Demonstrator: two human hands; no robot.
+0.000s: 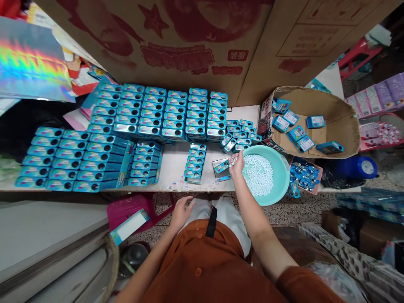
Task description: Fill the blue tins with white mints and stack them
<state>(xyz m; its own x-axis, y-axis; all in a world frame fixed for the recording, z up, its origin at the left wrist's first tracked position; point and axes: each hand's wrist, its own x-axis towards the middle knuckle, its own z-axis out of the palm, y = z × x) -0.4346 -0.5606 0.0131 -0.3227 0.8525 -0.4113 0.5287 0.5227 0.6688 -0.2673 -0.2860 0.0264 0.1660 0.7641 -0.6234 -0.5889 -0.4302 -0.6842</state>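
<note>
My right hand [237, 163] is closed at the left rim of a round mint-green basin [282, 185], with a few small white pieces at its fingertips. Inside the basin lies a layer of small white pellets [259, 174]. Just left of that hand, a small blue tin [221, 166] rests on a dark-edged, shiny box at the table's front. My left hand [182, 211] is low by my lap, fingers apart, holding nothing. A short column of blue tins [193, 162] stands on the table between the hands, and a loose cluster of tins [240, 134] sits behind the basin.
Rows of stacked blue boxes [139, 111] fill the table's left. A cut carton [344, 130] with several blue packs stands behind the basin; a box of shiny round pieces [304, 174] is right of it. A large carton [189, 50] rises behind. A pink stool [126, 206] is lower left.
</note>
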